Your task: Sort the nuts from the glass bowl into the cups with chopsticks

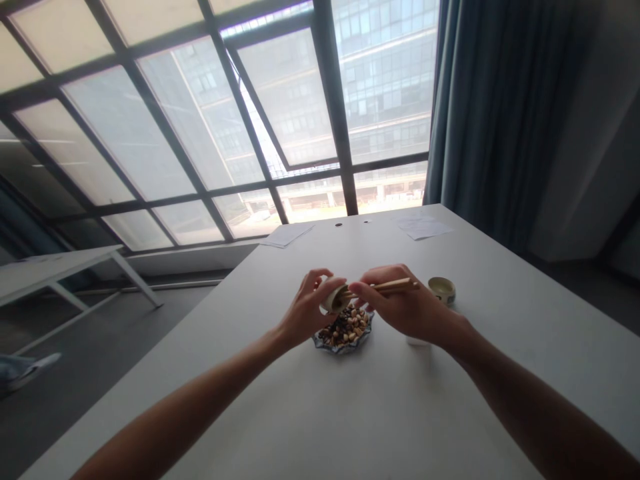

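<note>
Two grips: left hand (311, 303) on a tilted cup (335, 301), right hand (407, 305) on chopsticks (395, 287) (cup's three o'clock). Nut-like bits (354, 326) fill the dish (345, 347) at six.

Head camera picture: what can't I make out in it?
In the head view:
Small cream round cup: its tilt and inner shadow hide any contents.
Slim tan wooden sticks: the right hand hides part of their length.
Small whitish object: mostly behind that hand.
Blue-grey trouser leg: cut off by the left edge, blurred.
</note>
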Tool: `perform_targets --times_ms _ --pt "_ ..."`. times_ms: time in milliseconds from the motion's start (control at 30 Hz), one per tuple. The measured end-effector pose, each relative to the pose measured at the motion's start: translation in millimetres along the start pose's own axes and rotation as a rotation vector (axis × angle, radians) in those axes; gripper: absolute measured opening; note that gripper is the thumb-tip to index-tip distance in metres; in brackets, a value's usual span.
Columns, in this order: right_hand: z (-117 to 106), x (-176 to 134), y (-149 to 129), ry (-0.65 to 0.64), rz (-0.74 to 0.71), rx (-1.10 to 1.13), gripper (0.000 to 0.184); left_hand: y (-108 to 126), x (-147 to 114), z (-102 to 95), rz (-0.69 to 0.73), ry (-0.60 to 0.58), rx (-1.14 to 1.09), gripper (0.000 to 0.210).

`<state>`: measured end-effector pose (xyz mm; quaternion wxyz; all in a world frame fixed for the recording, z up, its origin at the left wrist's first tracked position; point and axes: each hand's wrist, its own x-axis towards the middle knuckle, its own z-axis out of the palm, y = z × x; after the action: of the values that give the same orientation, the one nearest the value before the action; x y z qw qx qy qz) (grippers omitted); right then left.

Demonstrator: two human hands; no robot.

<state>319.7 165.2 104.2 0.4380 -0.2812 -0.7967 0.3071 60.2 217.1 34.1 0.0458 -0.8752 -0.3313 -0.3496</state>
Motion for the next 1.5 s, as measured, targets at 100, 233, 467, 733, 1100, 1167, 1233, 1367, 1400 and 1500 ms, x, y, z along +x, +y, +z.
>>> perform_targets --times_ms 100,233,467,733,1100,1167,1233,1367,1400,1500 --pt "4 2 0 -0.034 -0.063 0.052 0.043 -1 0 0.7 0.013 0.008 0.011 0.066" --pt "4 2 1 0.005 0.022 0.036 0.044 -5 0 0.0 0.048 0.005 0.053 0.067" --pt "-20 -6 -9 0.091 0.133 0.077 0.043 -19 1 -9.4 0.159 -0.036 0.213 0.057" --pt "-49 -22 -30 0.124 0.206 -0.042 0.047 -41 -3 -17.9 0.339 -0.226 0.322 0.065" --pt "-22 -12 -21 0.157 0.172 0.11 0.046 -29 0 0.9 0.093 0.015 0.137 0.058" --pt "-9 -5 -13 0.124 0.128 0.13 0.045 -21 -1 1.1 0.092 0.027 0.1 0.059" --pt "2 -1 -7 0.083 0.089 0.103 0.045 -15 -1 0.2 0.094 0.039 0.075 0.057" --pt "6 1 -1 0.068 0.053 0.025 0.046 -9 0 -3.5 0.091 0.06 0.058 0.054" --pt "4 0 -1 0.082 0.066 0.026 0.045 -9 1 -4.6 0.089 0.064 0.056 0.053" --pt "-6 -3 -1 0.131 0.108 0.058 0.042 -12 3 -7.6 0.068 0.073 0.04 0.05"
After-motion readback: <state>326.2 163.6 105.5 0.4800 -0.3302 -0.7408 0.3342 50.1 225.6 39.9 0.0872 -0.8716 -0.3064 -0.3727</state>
